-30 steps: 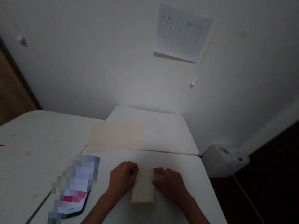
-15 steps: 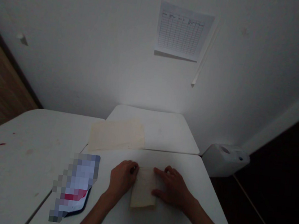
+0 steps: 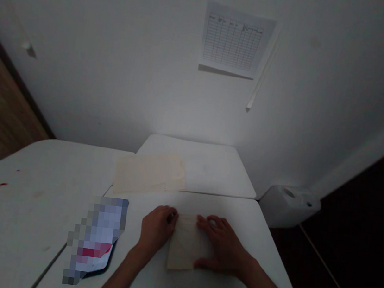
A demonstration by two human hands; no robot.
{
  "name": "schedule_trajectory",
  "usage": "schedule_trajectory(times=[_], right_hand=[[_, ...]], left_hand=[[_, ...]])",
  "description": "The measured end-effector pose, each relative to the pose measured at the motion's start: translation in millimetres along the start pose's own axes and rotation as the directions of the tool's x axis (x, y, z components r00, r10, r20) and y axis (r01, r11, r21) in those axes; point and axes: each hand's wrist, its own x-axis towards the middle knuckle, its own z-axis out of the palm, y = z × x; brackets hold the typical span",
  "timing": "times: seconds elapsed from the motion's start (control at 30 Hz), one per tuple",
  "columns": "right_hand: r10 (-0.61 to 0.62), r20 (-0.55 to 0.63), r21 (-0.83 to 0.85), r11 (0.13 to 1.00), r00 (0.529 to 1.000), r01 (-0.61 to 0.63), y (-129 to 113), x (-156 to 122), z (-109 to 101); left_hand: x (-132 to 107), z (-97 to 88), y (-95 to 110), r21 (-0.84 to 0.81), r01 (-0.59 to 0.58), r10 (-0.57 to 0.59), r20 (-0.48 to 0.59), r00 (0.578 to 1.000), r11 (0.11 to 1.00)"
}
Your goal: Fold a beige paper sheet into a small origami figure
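Note:
A small folded cream sheet (image 3: 185, 243), of thin cloth or paper, lies flat on the white table before me. At its upper left edge, my left hand (image 3: 159, 226) has thumb and forefinger pinched together on the sheet; its other fingers are curled. My right hand (image 3: 223, 246) lies along the right side with thumb and fingers spread apart. Its fingertips touch the upper right corner, and its thumb rests near the lower right corner. Farther back, a larger cream sheet (image 3: 149, 172) lies across the joint between tables.
A phone (image 3: 101, 240) lies left of my left forearm, partly pixelated. White tables (image 3: 210, 165) stand against the wall, where a printed chart (image 3: 232, 41) hangs. A white container (image 3: 289, 207) stands beyond the right table edge. Red marks (image 3: 0, 185) spot the left table.
My right thumb has slid toward me along the sheet's right edge, widening its gap from the fingers. The left hand stays nearly still, and the sheet looks flatter at its near end.

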Motion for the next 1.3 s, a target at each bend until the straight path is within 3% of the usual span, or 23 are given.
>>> schedule_trajectory(times=[0.33, 0.43, 0.5, 0.57, 0.63, 0.7, 0.8, 1.03, 1.3], right_hand=[[0.004, 0.023, 0.01, 1.0, 1.0, -0.005, 0, 0, 1], [0.011, 0.032, 0.018, 1.0, 0.999, -0.011, 1, 1, 1], [0.02, 0.056, 0.037, 0.999, 0.998, -0.022, 1, 3, 0], [0.029, 0.074, 0.061, 0.998, 0.997, -0.033, 1, 4, -1], [0.034, 0.079, 0.078, 0.996, 0.996, -0.04, 2, 4, -2], [0.042, 0.071, 0.086, 0.995, 0.997, -0.048, 2, 4, -2], [0.038, 0.068, 0.095, 0.995, 0.997, -0.044, 1, 4, -3], [0.047, 0.057, 0.094, 0.994, 0.997, -0.052, 1, 8, 0], [0.032, 0.073, 0.054, 0.998, 0.997, -0.036, 2, 12, 3]], left_hand=[[-1, -0.3, -1, 0.006, -0.011, 0.011, -0.004, 1.0, 1.0], [-1, 3.2, -5, 0.011, -0.064, 0.064, -0.079, 0.995, 0.998], [-2, 7.0, -8, 0.013, -0.173, 0.172, -0.185, 0.968, 0.985], [-5, 10.6, -9, 0.022, -0.331, 0.324, -0.272, 0.906, 0.943], [-11, 13.2, -6, 0.038, -0.471, 0.461, -0.288, 0.839, 0.881], [-17, 14.9, -2, 0.066, -0.559, 0.557, -0.234, 0.796, 0.826], [-25, 16.7, 5, 0.1, -0.616, 0.624, -0.104, 0.775, 0.782], [-28, 18.0, 10, 0.15, -0.608, 0.605, 0.072, 0.793, 0.78], [-28, 15.8, 12, 0.138, -0.601, 0.589, 0.117, 0.799, 0.787]])
